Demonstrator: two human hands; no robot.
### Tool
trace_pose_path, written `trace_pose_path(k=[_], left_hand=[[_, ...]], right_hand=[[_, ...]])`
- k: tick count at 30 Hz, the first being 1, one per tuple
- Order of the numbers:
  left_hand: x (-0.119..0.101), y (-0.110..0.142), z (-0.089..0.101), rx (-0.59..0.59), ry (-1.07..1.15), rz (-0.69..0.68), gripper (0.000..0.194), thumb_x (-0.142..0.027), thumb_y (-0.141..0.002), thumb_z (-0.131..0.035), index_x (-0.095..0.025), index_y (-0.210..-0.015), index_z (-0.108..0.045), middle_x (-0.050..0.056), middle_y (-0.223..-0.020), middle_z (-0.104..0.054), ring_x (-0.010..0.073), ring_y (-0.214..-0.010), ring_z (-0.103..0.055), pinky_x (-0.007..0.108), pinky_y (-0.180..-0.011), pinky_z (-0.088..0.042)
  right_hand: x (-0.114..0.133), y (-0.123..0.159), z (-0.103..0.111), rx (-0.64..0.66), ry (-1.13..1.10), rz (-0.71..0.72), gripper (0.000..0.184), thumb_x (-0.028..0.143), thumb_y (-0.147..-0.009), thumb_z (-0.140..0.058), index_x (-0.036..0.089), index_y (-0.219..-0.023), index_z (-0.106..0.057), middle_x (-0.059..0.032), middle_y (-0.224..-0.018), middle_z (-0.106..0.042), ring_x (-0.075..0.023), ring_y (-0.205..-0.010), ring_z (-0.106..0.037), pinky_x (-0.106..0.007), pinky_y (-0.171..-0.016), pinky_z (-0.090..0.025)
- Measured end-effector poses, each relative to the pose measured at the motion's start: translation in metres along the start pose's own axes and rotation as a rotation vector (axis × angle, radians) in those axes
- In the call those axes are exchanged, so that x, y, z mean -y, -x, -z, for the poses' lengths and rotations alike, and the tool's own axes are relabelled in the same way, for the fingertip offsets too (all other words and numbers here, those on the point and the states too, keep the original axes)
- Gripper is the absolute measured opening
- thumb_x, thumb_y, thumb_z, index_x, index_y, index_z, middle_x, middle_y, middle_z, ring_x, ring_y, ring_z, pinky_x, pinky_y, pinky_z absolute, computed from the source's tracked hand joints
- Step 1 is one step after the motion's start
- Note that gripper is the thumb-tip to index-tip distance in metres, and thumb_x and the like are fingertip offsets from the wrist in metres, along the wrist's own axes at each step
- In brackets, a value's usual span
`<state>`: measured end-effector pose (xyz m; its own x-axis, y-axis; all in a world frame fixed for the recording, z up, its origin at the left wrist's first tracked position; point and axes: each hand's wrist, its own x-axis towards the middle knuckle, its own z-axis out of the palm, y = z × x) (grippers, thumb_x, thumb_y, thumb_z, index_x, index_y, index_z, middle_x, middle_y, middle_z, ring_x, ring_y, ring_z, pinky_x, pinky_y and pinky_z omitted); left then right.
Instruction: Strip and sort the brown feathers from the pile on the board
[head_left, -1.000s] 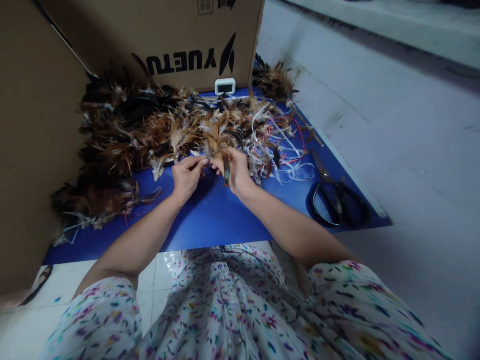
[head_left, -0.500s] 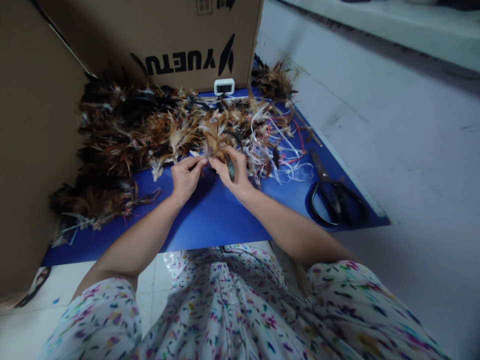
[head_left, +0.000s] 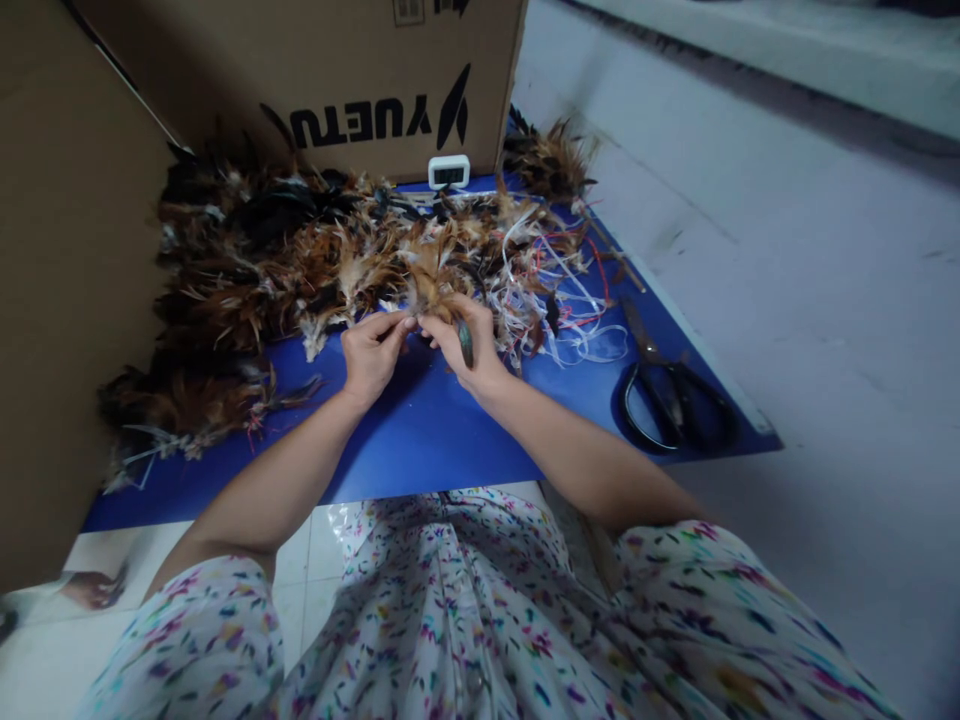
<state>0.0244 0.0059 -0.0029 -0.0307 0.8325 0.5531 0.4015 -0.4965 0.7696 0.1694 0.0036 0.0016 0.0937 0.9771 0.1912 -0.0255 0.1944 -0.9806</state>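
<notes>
My left hand point(head_left: 371, 358) is closed in a pinch, thumb against fingers, at the lower end of a small bundle of brown feathers point(head_left: 430, 280). From the other side my right hand point(head_left: 474, 352) grips the same bundle low down, with its tips fanning up and away from me. A dark green feather point(head_left: 466, 344) curves down across the right hand. The fingertips nearly meet, and what lies between them is too small to make out. Just beyond the hands spreads a heap of brown and black feathers point(head_left: 300, 245).
Black-handled scissors point(head_left: 667, 395) lie at the right of the blue tabletop point(head_left: 442, 450). White and red ribbon strands point(head_left: 574, 300) tangle right of the hands. A feather pile point(head_left: 195, 395) sits front left. Behind stand a small digital clock point(head_left: 449, 173) and a cardboard box point(head_left: 375, 60).
The dark green feather has swung right, over my right hand. Both hands stay nearly in place on the bundle. At lower left, another person's foot has shifted on the floor.
</notes>
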Motion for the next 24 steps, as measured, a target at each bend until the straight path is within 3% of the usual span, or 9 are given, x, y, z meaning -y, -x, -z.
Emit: trace_pose_path(k=[5,10,19,22,24], left_hand=[[0.002,0.000,-0.001,-0.020,-0.006,-0.051,0.029,-0.047,-0.085,-0.071,-0.021,-0.078,-0.080,-0.001,-0.056,-0.063,0.0094,-0.048,-0.053,0.024,-0.055,-0.042],[0.006,-0.001,-0.001,-0.029,-0.050,-0.139,0.034,-0.049,-0.088,-0.068,-0.019,-0.077,-0.079,-0.001,-0.054,-0.062,0.0091,-0.048,-0.052,0.023,-0.054,-0.041],[0.000,-0.003,0.003,-0.010,-0.091,-0.187,0.027,-0.040,-0.090,-0.067,-0.019,-0.077,-0.078,0.000,-0.056,-0.062,0.0104,-0.054,-0.056,0.024,-0.061,-0.044],[0.000,-0.003,0.003,0.005,-0.010,-0.085,0.026,-0.041,-0.086,-0.071,-0.019,-0.073,-0.077,-0.001,-0.053,-0.061,0.0101,-0.054,-0.055,0.023,-0.062,-0.045],[0.001,-0.004,0.001,0.017,0.119,0.056,0.027,-0.043,-0.082,-0.075,-0.019,-0.071,-0.076,-0.002,-0.051,-0.061,0.0089,-0.049,-0.053,0.023,-0.058,-0.044]], right_hand=[[0.022,0.005,-0.003,0.023,-0.169,-0.225,0.030,0.040,-0.070,-0.079,0.022,-0.079,-0.058,0.0071,-0.061,-0.056,-0.0081,-0.053,-0.050,-0.022,-0.053,-0.044],[0.024,0.004,-0.004,0.019,-0.214,-0.330,0.026,0.034,-0.070,-0.080,0.021,-0.080,-0.060,0.0059,-0.062,-0.057,-0.0083,-0.052,-0.049,-0.021,-0.045,-0.036],[0.018,0.005,-0.005,0.036,-0.293,-0.216,0.032,0.041,-0.063,-0.085,0.019,-0.070,-0.062,0.0036,-0.064,-0.060,-0.0095,-0.061,-0.055,-0.022,-0.053,-0.044],[0.019,0.006,-0.004,0.051,-0.248,-0.185,0.033,0.044,-0.066,-0.083,0.019,-0.071,-0.062,0.0024,-0.067,-0.061,-0.0103,-0.062,-0.056,-0.023,-0.053,-0.045],[0.022,0.004,-0.002,0.073,-0.211,-0.147,0.031,0.043,-0.069,-0.082,0.019,-0.074,-0.062,0.0027,-0.068,-0.061,-0.0105,-0.063,-0.057,-0.023,-0.053,-0.045]])
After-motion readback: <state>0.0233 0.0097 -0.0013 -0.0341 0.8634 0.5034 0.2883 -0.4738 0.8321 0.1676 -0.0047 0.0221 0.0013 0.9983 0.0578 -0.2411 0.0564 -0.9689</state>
